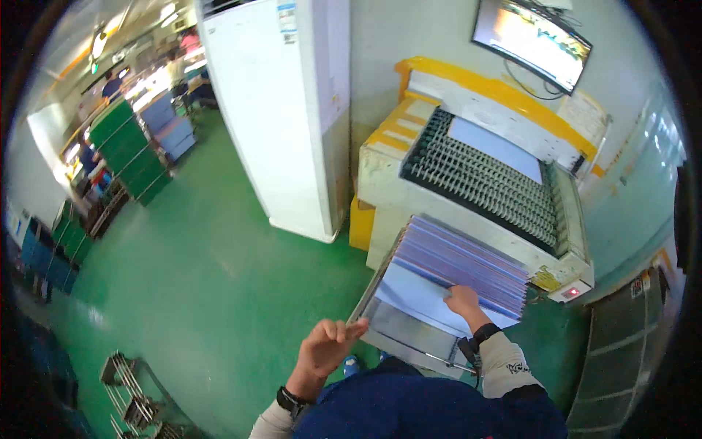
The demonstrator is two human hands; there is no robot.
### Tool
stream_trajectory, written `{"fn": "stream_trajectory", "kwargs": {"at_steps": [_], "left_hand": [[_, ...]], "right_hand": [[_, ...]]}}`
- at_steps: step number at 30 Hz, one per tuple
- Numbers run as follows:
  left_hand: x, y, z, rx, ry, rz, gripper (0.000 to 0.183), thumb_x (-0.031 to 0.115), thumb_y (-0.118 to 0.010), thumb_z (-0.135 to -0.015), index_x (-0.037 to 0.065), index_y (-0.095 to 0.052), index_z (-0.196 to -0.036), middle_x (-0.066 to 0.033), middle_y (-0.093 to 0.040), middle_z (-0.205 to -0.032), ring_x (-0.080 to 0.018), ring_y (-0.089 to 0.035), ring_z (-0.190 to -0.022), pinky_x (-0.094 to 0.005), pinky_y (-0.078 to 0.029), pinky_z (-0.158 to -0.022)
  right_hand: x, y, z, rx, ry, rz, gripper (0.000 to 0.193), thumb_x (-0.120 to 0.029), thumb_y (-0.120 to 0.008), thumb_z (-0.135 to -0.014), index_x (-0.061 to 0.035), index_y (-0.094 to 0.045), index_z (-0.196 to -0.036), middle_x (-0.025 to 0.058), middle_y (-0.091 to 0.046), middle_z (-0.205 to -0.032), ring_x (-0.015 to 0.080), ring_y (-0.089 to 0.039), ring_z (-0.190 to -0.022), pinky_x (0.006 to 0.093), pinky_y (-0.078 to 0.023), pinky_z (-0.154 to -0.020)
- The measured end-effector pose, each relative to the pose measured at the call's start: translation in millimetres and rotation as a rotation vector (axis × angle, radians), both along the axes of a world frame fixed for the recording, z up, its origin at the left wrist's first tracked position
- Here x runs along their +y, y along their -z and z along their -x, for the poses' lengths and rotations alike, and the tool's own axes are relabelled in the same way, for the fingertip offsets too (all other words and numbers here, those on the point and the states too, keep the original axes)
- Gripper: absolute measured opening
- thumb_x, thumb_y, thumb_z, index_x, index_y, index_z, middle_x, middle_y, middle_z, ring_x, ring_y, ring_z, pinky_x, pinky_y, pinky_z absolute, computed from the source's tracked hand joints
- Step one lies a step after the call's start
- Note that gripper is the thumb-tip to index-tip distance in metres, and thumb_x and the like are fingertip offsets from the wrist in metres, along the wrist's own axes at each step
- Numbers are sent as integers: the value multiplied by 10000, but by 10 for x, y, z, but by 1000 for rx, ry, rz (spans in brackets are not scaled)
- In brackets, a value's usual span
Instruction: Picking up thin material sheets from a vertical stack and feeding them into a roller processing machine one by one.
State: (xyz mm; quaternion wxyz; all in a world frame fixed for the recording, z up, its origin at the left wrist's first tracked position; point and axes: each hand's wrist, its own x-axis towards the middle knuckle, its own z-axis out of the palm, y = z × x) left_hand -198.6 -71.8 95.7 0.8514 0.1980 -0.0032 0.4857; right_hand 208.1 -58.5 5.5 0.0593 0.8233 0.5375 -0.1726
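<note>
My right hand (463, 301) is closed at the upper edge of a pale, thin flat panel (417, 290), the front one of a row. Behind it, several similar purple-blue panels (461, 252) stand packed on edge in a tilted rack cart (409, 327). My left hand (331, 347) is raised beside the cart's near left corner, its fingers loosely bent and apart, holding nothing. Both wrists wear dark bands. The fingertips of my right hand are partly hidden behind the hand itself.
Beyond the cart stands a roller conveyor machine (482, 183) with a pale panel (497, 150) on its rollers. A tall white cabinet (270, 110) is left of it, a screen (532, 44) above. Green stacked crates (128, 150) and a metal rack (131, 399) stand left; people work far off.
</note>
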Motion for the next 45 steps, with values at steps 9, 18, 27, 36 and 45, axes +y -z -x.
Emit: {"fn": "stream_trajectory", "kwargs": {"at_steps": [9,18,27,36,45], "left_hand": [[125,-12,-18,-21,-24,100,187,172,-557,-931,128,-690,-808,-24,-681,-808,-337,-536,-1264,-573,-173,-1187],[226,-134,12,16,-186,114,150,164,-586,-870,152,-699,-772,-9,-710,-834,-310,-538,-1274,-585,-193,-1175],[311,-328,-4,-18,-271,31,127,115,-589,-819,151,-706,-782,-19,-722,-875,-324,-550,-1271,-597,-178,-1176],[298,-574,26,-69,-362,-46,123,91,-570,-829,123,-690,-832,-31,-717,-884,-337,-540,-1298,-628,-158,-1178],[353,-745,549,-116,-574,-246,107,95,-548,-914,100,-644,-867,-36,-699,-949,-311,-538,-1306,-642,-160,-1183]], "right_hand": [[-9,-54,21,16,-4,59,402,-378,-679,-838,-107,-712,-1134,146,-701,-1132,340,-650,-1084,471,-524,-892],[-11,-4,-17,-3,-83,-15,289,-300,-633,-833,-96,-742,-1007,159,-723,-1024,366,-684,-985,489,-547,-838],[-72,230,-105,47,-119,-27,357,-370,-617,-850,-75,-716,-1023,171,-711,-1047,382,-669,-1000,513,-533,-831],[-25,260,-182,90,-130,30,365,-380,-631,-854,-83,-715,-1048,168,-703,-1093,386,-652,-1045,512,-524,-863],[-128,-629,-265,86,-208,-167,360,-374,-652,-824,-72,-734,-1003,197,-708,-989,392,-670,-953,504,-534,-819]]}}
